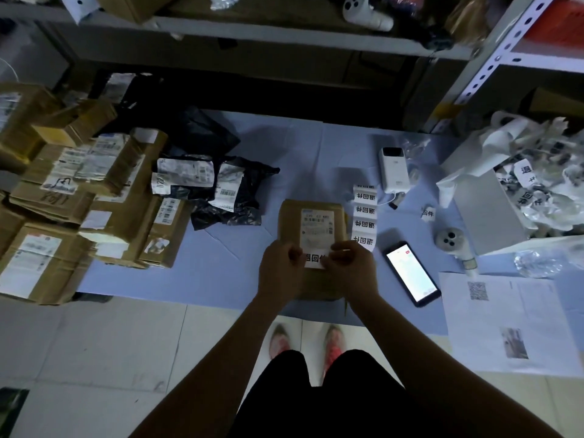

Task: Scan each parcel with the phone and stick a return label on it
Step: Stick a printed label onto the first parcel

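You have a parcel [291, 223] of matt brown cardboard, a white paper return label [312, 259], a glossy-screened phone [410, 273], and crinkled black plastic mailers [235, 202].

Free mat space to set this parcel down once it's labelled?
Two bare patches of mat: front-left, between the cardboard boxes and the parcel; and behind the parcel, between the black bags and the label printer. The right side is crowded: label strip, phone, white box, paper sheets.

One head-worn wide-angle view, steeply downward over the floor [94, 343]
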Demonstrator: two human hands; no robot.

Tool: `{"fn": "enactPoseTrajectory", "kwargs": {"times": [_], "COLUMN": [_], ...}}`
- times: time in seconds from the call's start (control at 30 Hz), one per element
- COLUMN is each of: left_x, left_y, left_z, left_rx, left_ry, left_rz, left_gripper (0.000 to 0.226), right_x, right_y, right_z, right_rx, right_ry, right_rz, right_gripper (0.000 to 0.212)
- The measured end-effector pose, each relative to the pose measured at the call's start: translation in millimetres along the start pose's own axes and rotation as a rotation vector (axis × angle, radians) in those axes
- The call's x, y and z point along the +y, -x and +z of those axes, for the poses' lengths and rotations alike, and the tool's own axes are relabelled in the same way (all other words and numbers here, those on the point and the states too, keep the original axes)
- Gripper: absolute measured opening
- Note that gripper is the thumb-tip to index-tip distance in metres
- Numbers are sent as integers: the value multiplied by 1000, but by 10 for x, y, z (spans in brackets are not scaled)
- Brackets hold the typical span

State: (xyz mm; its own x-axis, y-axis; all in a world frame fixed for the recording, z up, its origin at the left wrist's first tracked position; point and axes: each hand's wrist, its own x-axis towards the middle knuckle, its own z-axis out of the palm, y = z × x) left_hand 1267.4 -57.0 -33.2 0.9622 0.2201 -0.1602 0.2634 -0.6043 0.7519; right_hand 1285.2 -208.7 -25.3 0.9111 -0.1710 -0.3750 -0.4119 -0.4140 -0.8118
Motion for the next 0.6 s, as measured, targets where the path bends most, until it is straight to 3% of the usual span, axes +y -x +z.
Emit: {"fn": "enactPoseTrajectory", "kwargs": {"times": [0.17,0.3,0.47,0.6], "left_x": [-134,-234,-430,-597], "left_y": [73,92,80,141], "left_z": [173,206,126,65], "left_rx": [81,139,86,90], "left_ry": [-223,-194,-164,150], "left_rz": [130,134,291,138], "left_gripper": [10,25,14,42], "right_x": [87,166,343,416], "right_y": [81,99,103,99], "right_z": [188,157,43,6], "right_rx": [64,97,74,109], "right_ry": [328,642,386,127], "right_rz": [-232,-282,-208,-70], "right_gripper": [15,12,20,30]}}
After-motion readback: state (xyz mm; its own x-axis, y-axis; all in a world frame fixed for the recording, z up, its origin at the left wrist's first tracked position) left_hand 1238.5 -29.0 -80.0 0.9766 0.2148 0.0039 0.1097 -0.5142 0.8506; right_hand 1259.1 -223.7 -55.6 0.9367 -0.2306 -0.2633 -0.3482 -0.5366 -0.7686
